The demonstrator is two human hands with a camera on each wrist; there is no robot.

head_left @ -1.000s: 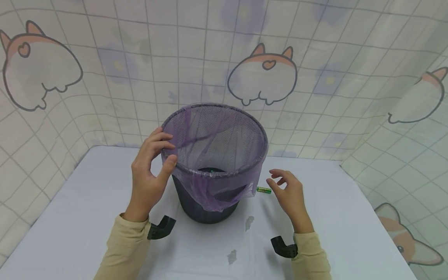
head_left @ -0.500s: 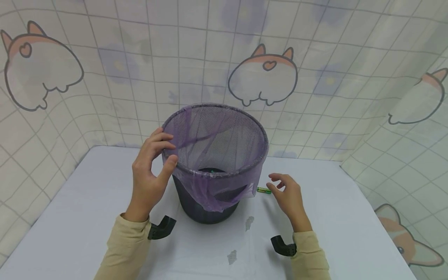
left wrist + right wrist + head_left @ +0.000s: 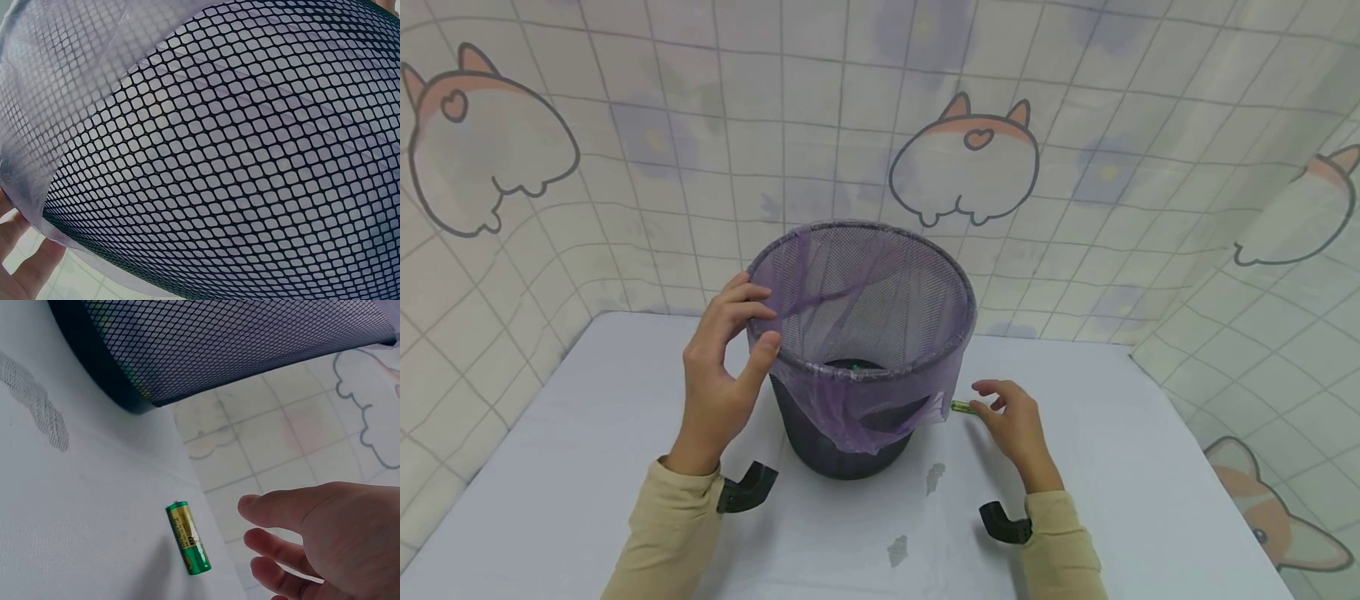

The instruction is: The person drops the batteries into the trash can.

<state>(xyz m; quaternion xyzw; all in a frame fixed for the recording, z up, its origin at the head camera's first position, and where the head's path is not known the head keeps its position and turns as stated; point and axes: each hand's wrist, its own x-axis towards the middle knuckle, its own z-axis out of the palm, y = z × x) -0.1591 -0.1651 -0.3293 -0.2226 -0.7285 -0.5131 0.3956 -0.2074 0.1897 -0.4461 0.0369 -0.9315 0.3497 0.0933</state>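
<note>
A black mesh waste bin (image 3: pixel 850 454) stands upright on the table, with a thin purple bin liner (image 3: pixel 842 412) folded over its rim. At the bin's left side, my left hand (image 3: pixel 718 367) holds the lined rim between fingers and thumb. A green and gold AA battery (image 3: pixel 189 537) lies on the table to the right of the bin. My right hand (image 3: pixel 1015 425) is beside the battery, fingers slightly bent and thumb apart from them. The right wrist view shows a gap between this hand and the battery, with nothing in its grasp.
The white table (image 3: pixel 1120 483) bears two grey patches (image 3: pixel 934 478) in front of the bin. Behind and beside it hangs a tile-patterned curtain (image 3: pixel 820 100) with cartoon dogs. A black mount sits on each wrist. Something small and green (image 3: pixel 854 367) shows inside the bin.
My right hand has moved down and slightly left toward the battery, now partly covering it in the head view. The left hand and the bin have stayed where they were.
</note>
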